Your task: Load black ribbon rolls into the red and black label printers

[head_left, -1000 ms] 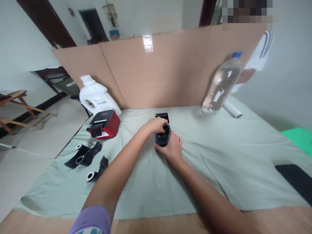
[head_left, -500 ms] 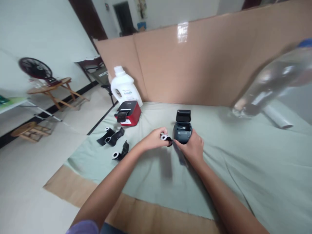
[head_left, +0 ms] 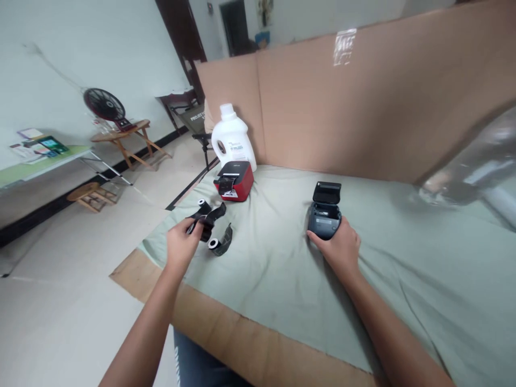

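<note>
The left hand has swung from the portable printer across the worktop, pinching a black roll near a white-cored roll; the right hand clasps the printer, lid open.

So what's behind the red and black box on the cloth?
A white jug stands behind the red and black box, with brown cardboard further back. The box hides much of the jug's base from view.

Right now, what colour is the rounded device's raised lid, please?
The lid is black in the head view.
</note>
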`<state>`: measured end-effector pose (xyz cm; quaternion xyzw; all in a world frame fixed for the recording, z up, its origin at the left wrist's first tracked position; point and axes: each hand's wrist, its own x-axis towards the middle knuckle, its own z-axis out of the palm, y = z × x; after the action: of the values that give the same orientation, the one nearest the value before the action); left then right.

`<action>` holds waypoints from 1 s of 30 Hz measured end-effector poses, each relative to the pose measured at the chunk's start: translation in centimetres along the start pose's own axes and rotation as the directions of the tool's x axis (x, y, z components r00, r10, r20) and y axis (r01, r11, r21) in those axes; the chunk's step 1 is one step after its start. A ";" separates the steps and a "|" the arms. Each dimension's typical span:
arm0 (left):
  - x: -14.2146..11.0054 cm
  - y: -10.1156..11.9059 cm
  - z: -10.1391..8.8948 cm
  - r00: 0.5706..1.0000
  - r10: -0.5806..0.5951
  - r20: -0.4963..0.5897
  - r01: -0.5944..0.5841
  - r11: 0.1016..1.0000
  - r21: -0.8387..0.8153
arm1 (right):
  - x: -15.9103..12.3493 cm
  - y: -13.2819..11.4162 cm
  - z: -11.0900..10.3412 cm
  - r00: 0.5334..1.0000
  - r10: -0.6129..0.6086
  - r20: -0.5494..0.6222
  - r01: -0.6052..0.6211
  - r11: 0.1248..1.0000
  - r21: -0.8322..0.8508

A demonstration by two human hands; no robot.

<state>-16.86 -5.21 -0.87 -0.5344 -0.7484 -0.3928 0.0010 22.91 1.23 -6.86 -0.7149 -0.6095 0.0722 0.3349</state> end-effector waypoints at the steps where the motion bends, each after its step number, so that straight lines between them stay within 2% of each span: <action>1: 0.0 -0.2 0.2 0.999 0.045 0.013 -0.046 0.996 0.073 | 0.0 0.0 0.0 1.000 -0.001 0.000 0.001 1.000 0.001; 3: -0.1 -0.4 0.4 0.996 0.087 0.010 -0.088 0.987 0.134 | 0.0 0.0 0.0 1.000 0.002 -0.001 -0.002 1.000 -0.003; 7: 0.4 -1.2 0.0 0.982 0.103 -0.161 -0.079 0.986 0.148 | -0.1 0.0 0.0 1.000 -0.001 -0.004 0.001 1.000 -0.016; 9: 0.7 -1.7 -0.1 0.973 0.140 -0.184 -0.112 0.982 0.155 | -0.1 0.0 -0.1 1.000 -0.008 -0.003 0.008 1.000 -0.014; 11: 0.9 -2.4 0.1 0.972 0.209 -0.110 -0.194 0.972 0.130 | -0.1 0.0 -0.1 1.000 -0.004 -0.001 0.004 1.000 -0.014; 14: 0.4 -3.2 0.9 0.948 0.310 0.077 -0.313 0.949 0.037 | -0.1 0.0 -0.1 1.000 -0.002 0.002 0.002 1.000 -0.017; 16: -0.2 -3.6 1.4 0.924 0.338 0.178 -0.342 0.939 -0.007 | -0.1 0.0 0.0 1.000 -0.010 -0.005 0.010 1.000 -0.014; 18: -0.9 -3.8 1.7 0.915 0.337 0.222 -0.340 0.940 -0.023 | 0.0 0.0 0.0 1.000 -0.016 -0.010 0.016 1.000 -0.010; 25: -1.4 -4.1 2.3 0.958 0.255 0.131 -0.260 0.965 0.024 | 0.0 -0.1 -0.2 1.000 -0.008 0.003 0.008 1.000 -0.028; 30: -1.2 -3.8 3.0 0.966 0.250 0.061 -0.255 0.962 0.094 | 0.0 -0.1 -0.2 1.000 -0.015 0.013 0.015 1.000 -0.016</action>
<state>-18.11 -4.88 -5.65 -0.6339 -0.6929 -0.3382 0.0599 22.91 1.19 -6.61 -0.7126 -0.6176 0.0694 0.3256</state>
